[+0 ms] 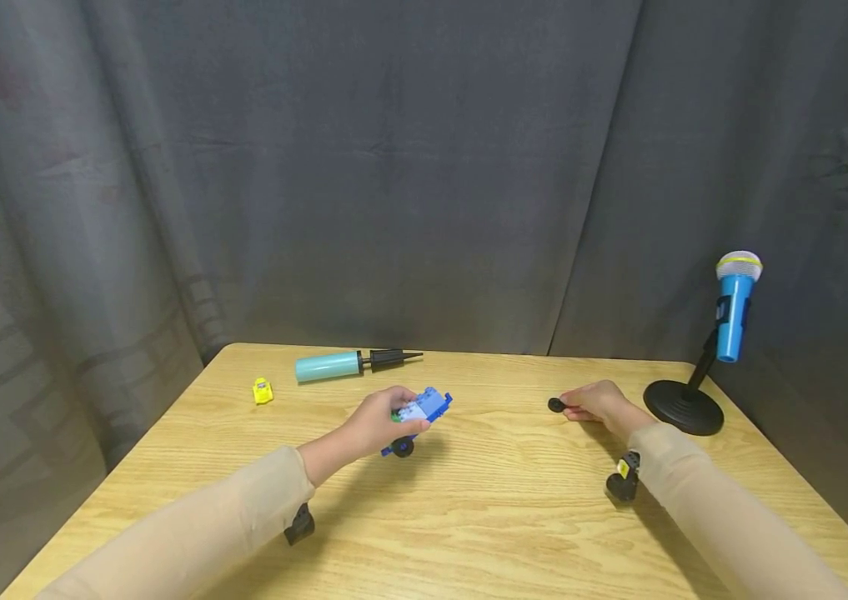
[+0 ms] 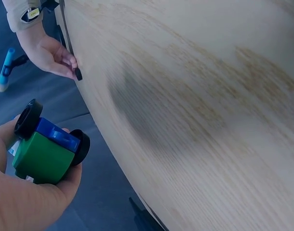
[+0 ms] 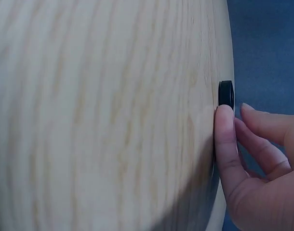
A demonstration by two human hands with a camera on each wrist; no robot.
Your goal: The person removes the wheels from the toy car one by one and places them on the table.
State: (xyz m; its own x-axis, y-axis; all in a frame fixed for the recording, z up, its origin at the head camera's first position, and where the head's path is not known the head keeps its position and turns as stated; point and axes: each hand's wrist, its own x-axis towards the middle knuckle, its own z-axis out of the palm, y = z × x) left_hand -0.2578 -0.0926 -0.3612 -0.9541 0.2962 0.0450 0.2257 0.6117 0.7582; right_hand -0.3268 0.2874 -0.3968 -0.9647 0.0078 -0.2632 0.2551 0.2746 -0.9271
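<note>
The left hand (image 1: 374, 423) grips a toy car (image 1: 420, 411) made of blue and green blocks, with the fingers curled around its body and the thumb on the near side; the car is lifted a little above the table (image 1: 469, 517), slightly left of the middle. In the left wrist view the green block (image 2: 41, 159) sits in the palm, with a blue block (image 2: 58, 134) on it and two black wheels (image 2: 29, 118) on the sides (one at each side). The right hand (image 1: 598, 403) rests on the table at the right, well apart from the car, and its fingertips (image 3: 225, 120) touch a loose black wheel (image 1: 556, 405), which lies flat on the wood. The fingers are nearly straight and close together; I cannot tell whether they already pinch the wheel or only touch it. Both arms wear beige sleeves (image 1: 191, 533), each with a small black camera at the wrist. Further out, behind the left hand, a teal pump (image 1: 352, 363) with a black tip lies near the far edge, and a small yellow toy (image 1: 263, 390) is just left of it. At the far right corner stands a blue microphone (image 1: 733, 307) on a black round stand (image 1: 684, 407), near the right hand. A dark grey curtain (image 1: 424, 167) hangs behind the table.
</note>
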